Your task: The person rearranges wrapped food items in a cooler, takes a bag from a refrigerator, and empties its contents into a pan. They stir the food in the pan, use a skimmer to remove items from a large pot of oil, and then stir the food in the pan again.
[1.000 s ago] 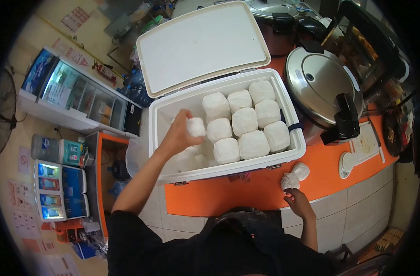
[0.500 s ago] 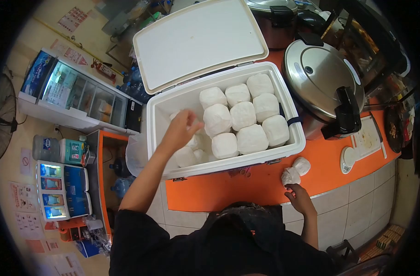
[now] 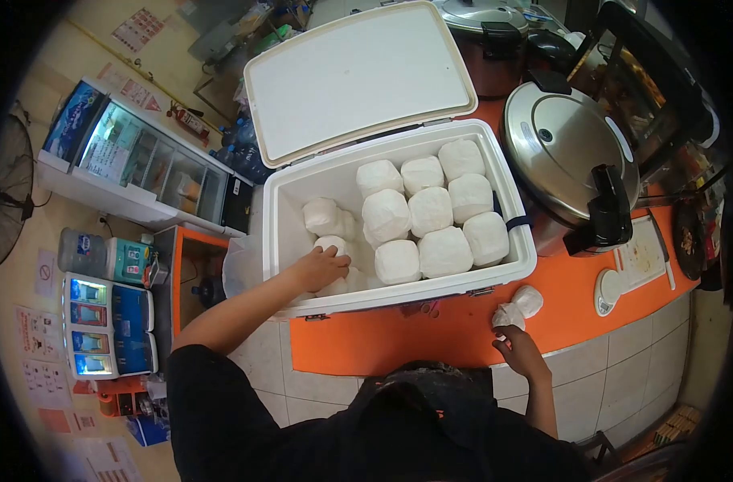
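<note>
A white cooler box [image 3: 284, 210] stands with its lid [image 3: 358, 76] raised. Rounded white paper-wrapped bundles [image 3: 386, 215] are stacked on its right side, with several more lower down at the left. My left hand [image 3: 321, 270] reaches over the front rim, its fingers curled onto a white wrapped bundle [image 3: 332, 243] in the left part of the box. At the counter's front edge, my right hand [image 3: 518, 350] pinches a smaller crumpled white wrapped bundle [image 3: 508, 316]. Another small white bundle [image 3: 528, 300] sits against it. My right fingertips are partly hidden.
The orange counter [image 3: 366, 345] carries the box. A large steel-lidded cooker [image 3: 563, 149] stands close at its right, with a second cooker [image 3: 483, 48] behind. A small white scale [image 3: 606, 291] and a tray [image 3: 642, 253] lie at the right. A display fridge [image 3: 153, 165] is at left.
My left hand has dropped from above the box down onto a bundle in its left part. My right hand stays at the small bundle. The view has shifted slightly.
</note>
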The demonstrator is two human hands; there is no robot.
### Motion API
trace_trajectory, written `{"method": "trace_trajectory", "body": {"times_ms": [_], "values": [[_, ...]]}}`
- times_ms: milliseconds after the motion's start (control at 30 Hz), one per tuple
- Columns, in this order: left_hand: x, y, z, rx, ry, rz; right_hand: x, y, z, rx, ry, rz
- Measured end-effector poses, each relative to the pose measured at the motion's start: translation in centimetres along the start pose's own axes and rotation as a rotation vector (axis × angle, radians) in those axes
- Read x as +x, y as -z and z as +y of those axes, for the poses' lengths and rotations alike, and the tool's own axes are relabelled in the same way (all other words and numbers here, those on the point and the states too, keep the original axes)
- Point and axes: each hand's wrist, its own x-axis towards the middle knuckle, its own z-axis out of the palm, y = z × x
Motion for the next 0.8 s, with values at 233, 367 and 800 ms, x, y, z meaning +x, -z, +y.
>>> {"method": "trace_trajectory", "body": {"times_ms": [233, 367, 800], "values": [[-1.5, 4.3, -1.2, -0.338, 0.027, -0.059, -0.7, 0.5, 0.7, 0.009, -0.002, 0.041], [-3.6, 7.9, -1.3, -0.895, 0.173, 0.22, -1.1, 0.6, 1.3, 0.03, -0.031, 0.053], [1.0, 10.4, 7.1, -1.423, 0.361, 0.578, -0.3, 0.7, -0.5, 0.01, 0.023, 0.046]]}}
